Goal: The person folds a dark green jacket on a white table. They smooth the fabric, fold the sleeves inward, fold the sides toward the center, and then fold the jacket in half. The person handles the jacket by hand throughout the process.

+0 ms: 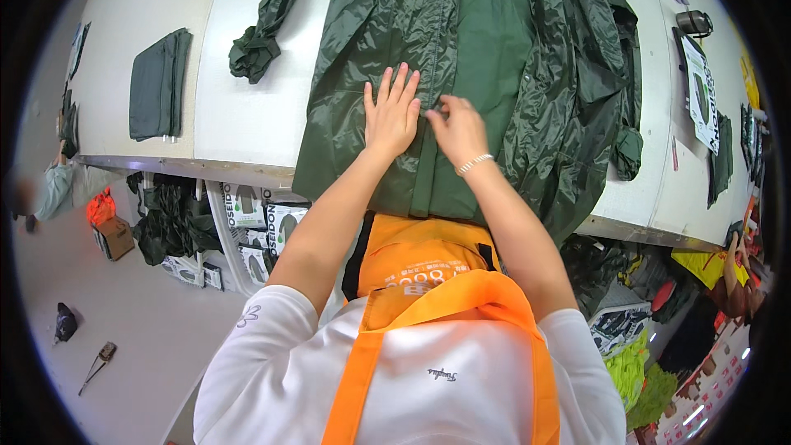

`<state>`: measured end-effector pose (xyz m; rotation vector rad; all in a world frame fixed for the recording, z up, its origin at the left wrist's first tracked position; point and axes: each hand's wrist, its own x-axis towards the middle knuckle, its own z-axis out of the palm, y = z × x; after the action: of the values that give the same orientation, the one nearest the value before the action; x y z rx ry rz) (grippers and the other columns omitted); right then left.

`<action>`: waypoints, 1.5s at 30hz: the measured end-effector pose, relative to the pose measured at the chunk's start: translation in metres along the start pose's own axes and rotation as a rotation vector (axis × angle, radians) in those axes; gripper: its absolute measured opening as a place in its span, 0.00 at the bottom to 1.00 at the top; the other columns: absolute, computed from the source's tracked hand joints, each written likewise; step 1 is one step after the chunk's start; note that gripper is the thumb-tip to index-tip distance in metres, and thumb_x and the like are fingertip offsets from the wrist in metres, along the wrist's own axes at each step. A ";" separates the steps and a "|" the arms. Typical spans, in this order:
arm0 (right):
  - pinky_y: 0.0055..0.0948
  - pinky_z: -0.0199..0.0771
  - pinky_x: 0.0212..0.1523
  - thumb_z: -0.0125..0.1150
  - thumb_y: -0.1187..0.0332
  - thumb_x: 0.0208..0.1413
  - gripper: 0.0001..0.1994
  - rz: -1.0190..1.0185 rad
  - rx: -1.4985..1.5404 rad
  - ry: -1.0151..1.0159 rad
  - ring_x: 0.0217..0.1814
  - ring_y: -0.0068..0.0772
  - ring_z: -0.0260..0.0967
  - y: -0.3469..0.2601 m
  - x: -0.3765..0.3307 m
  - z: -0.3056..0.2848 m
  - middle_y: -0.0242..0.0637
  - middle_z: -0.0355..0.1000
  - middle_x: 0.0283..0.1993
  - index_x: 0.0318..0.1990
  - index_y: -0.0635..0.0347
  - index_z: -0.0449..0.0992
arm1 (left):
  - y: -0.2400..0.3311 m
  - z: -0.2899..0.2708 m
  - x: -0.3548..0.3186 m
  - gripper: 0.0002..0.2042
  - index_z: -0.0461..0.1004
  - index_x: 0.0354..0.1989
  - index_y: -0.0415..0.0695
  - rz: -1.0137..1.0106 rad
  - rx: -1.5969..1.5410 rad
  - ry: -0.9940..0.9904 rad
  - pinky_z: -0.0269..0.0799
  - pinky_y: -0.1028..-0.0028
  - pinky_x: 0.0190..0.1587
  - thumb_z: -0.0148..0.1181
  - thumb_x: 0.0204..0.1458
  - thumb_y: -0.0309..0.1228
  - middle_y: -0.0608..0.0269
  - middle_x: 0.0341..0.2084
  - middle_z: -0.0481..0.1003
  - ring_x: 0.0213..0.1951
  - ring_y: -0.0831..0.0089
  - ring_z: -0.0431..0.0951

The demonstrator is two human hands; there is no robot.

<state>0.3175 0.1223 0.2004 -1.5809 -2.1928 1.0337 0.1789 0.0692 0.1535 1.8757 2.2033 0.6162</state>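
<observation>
Orange apron (428, 280) nearest; left hand (393, 115) presses spread fingers flat, steadying the green raincoat (486, 58), while right hand (457, 128) pinches its front strip just beside them.

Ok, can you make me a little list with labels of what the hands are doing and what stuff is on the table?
Left hand: flat, fingers spread, pressing on the dark green raincoat.
Right hand: fingertips pinching the coat's front strip; a beaded bracelet on the wrist.
Raincoat: spread over the white table, its hem hanging over the near edge, one sleeve bunched to the left.
Folded green piece: lies apart at the left of the table.
Under the table: boxes and dark bundles.
Person wears: orange apron over a white shirt.
</observation>
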 end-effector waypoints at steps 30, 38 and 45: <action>0.43 0.72 0.43 0.68 0.62 0.45 0.20 0.190 -0.220 0.198 0.42 0.54 0.71 0.094 -0.071 -0.064 0.49 0.72 0.39 0.41 0.65 0.70 | 0.090 -0.003 -0.036 0.05 0.74 0.33 0.40 -1.239 -1.916 0.057 0.72 0.81 0.38 0.63 0.51 0.24 0.64 0.30 0.72 0.33 0.76 0.71; 0.22 0.68 0.36 0.60 0.72 0.53 0.13 0.564 0.825 0.196 0.33 0.20 0.67 0.123 -0.080 -0.112 0.31 0.72 0.33 0.45 0.67 0.73 | 0.095 0.000 -0.034 0.08 0.72 0.37 0.39 -1.293 -2.047 -0.038 0.73 0.81 0.41 0.63 0.52 0.27 0.63 0.34 0.72 0.36 0.75 0.73; 0.31 0.68 0.35 0.56 0.58 0.57 0.17 0.242 0.413 0.233 0.33 0.40 0.71 0.071 -0.084 -0.063 0.47 0.74 0.31 0.40 0.69 0.71 | 0.133 0.014 -0.032 0.18 0.69 0.48 0.42 -1.110 -1.960 -0.400 0.54 0.66 0.63 0.60 0.55 0.39 0.62 0.53 0.68 0.57 0.68 0.64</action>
<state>0.4370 0.0834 0.2152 -1.6898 -1.5438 1.2046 0.3104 0.0567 0.1931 -0.2289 0.8990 1.1484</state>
